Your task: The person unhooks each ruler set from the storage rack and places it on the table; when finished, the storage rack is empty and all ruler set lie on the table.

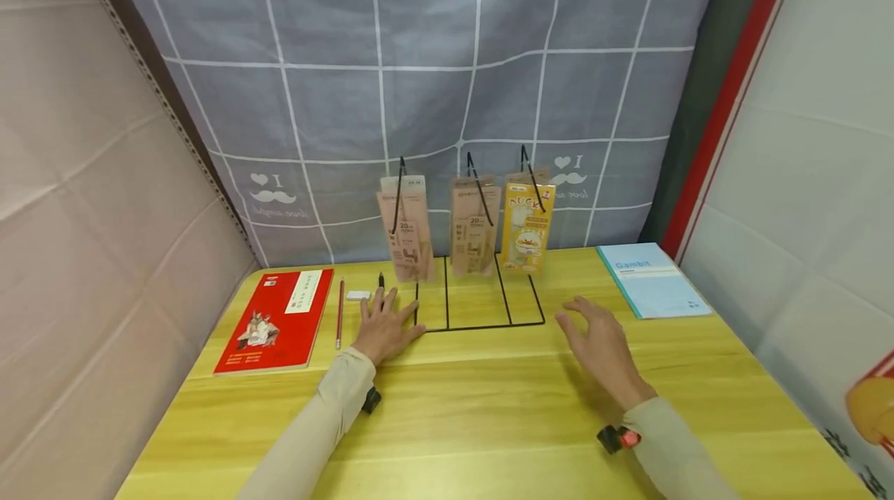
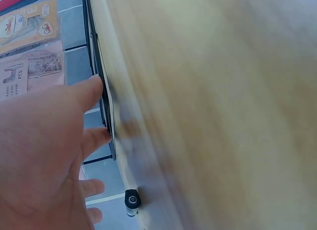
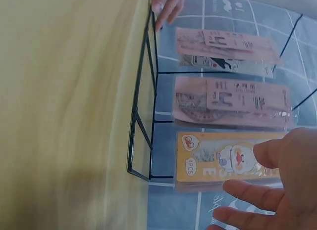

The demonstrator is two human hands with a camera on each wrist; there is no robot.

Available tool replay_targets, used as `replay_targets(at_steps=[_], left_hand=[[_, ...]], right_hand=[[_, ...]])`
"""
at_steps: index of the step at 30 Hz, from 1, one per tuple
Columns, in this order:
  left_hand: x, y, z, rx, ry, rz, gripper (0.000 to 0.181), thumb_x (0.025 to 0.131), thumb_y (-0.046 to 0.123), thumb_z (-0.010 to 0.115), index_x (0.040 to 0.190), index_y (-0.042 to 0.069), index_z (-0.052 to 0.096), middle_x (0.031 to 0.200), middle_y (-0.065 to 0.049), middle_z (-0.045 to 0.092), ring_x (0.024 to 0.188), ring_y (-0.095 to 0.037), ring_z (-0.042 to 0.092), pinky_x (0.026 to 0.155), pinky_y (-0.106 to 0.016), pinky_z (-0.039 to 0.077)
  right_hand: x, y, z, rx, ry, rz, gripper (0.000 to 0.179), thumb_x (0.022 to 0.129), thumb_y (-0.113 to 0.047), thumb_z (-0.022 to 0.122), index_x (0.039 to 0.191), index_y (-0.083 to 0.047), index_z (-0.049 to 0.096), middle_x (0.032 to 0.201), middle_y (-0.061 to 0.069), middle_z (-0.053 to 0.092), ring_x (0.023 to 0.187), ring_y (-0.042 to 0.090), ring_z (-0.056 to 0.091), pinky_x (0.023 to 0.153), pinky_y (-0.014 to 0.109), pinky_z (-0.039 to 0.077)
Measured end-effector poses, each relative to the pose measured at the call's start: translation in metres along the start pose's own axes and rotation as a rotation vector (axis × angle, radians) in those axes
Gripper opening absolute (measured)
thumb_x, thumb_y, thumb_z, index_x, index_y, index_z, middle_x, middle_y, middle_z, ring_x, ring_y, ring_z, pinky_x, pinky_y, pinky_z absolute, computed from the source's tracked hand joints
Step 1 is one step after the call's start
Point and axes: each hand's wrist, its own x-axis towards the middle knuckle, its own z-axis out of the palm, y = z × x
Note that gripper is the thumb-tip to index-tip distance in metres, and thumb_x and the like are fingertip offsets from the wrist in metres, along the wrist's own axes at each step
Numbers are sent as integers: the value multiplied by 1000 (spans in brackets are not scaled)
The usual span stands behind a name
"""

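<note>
A black wire display rack [image 1: 477, 327] stands on the table, with packs hanging from its three hooks. Pink packs [image 1: 408, 232] hang on the left hook and more pink packs [image 1: 473, 228] on the middle one. On the right hook, a yellow duck pack [image 1: 527, 230] hangs at the front. My left hand [image 1: 386, 331] spreads its fingers at the left side of the rack's base, thumb and index fingertip right at the wire. My right hand [image 1: 602, 343], fingers loosely bent and holding nothing, hovers right of the rack, near the duck pack [image 3: 223, 158].
A red book [image 1: 272, 319] lies at the left, with a pencil [image 1: 340, 314], a white eraser [image 1: 358, 296] and a black pen [image 1: 381, 280] beside it. At the back right is a light-blue notebook [image 1: 653, 280]. A grey checked cloth [image 1: 426, 104] hangs behind the rack.
</note>
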Motion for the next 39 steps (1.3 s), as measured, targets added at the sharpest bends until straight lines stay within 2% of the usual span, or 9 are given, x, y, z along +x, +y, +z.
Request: replay_targets(at_steps=[3,7,12,17,20,27,33,39], left_hand=[[-1,-1,0,17,-15,-9,60,103,58,52,155,27,51,169,-22,26,158,-51,14,122,-77,8],[-1,0,1,36,-23,-14,61,104,59,51,156,28,49,170,-21,26,158,-50,14,122,-76,8],[-1,5,4,50,-36,-12,61,104,60,49,156,29,49,170,-20,25,159,-49,13,124,-75,7],[2,9,4,58,-45,0,61,104,60,49,156,29,49,171,-19,25,160,-48,12,124,-74,6],[5,10,5,63,-57,1,62,104,60,48,158,30,46,172,-18,22,161,-47,9,125,-73,2],[4,9,3,67,-5,12,61,103,60,51,155,28,50,170,-19,27,159,-47,15,124,-74,7],[2,7,0,78,4,2,61,103,60,51,155,28,51,170,-19,28,159,-48,16,124,-74,8],[1,1,-1,73,-9,-13,61,103,60,51,155,28,50,170,-20,27,159,-49,14,124,-75,7]], right_hand=[[18,4,-2,45,-42,56,51,109,-39,53,142,0,60,150,30,53,137,51,50,109,66,44],[50,12,-1,74,-28,87,55,108,-42,53,147,-3,56,153,29,49,137,49,48,107,66,45],[90,19,5,94,78,17,50,107,-35,59,143,0,58,148,29,53,139,49,47,112,66,40],[114,17,6,99,133,-38,49,105,-34,63,138,3,62,143,29,57,136,48,50,112,66,40],[121,11,4,105,129,-32,53,105,-38,62,139,3,60,143,29,56,135,48,51,111,66,42],[130,-3,-2,181,128,-5,54,106,-43,57,133,3,63,144,26,55,137,46,49,112,63,42],[133,-8,-3,221,130,5,49,106,-42,58,123,3,68,148,23,54,137,44,50,112,63,42],[130,-15,-3,225,108,-3,48,106,-41,59,123,3,70,148,23,55,137,45,51,110,63,44]])
